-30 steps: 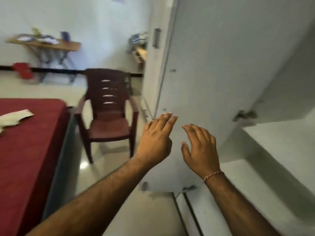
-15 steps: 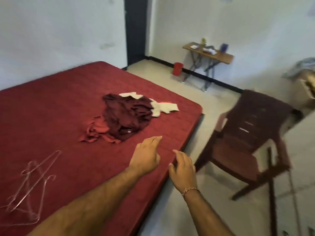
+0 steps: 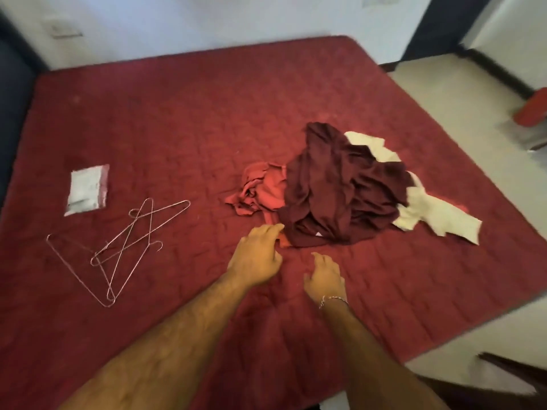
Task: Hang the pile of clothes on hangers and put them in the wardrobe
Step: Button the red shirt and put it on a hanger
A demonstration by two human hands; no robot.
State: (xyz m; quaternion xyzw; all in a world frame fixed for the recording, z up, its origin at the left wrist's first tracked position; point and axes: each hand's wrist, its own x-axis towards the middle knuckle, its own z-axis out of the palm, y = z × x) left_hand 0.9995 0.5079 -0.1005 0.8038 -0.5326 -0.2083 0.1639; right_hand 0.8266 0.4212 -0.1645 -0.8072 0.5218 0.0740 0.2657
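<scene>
A pile of clothes lies on the red bed (image 3: pixel 177 119): a dark maroon garment (image 3: pixel 340 187) on top, a salmon-red one (image 3: pixel 263 190) at its left and a white one (image 3: pixel 429 214) at its right. Several thin wire hangers (image 3: pixel 118 250) lie tangled on the bed to the left. My left hand (image 3: pixel 257 255) hovers with fingers apart, its fingertips at the near edge of the pile. My right hand (image 3: pixel 324 278), a bracelet on its wrist, is open just below the pile and touches no cloth. The wardrobe is out of view.
A small white plastic packet (image 3: pixel 87 189) lies on the bed beyond the hangers. Pale floor (image 3: pixel 461 93) runs along the bed's right side, with a red object (image 3: pixel 531 110) at the far right. A dark chair part (image 3: pixel 509 368) shows at the lower right.
The view swung from the wardrobe door and chair over to the bed. Both hands came down toward the clothes pile, which now lies right in front of them.
</scene>
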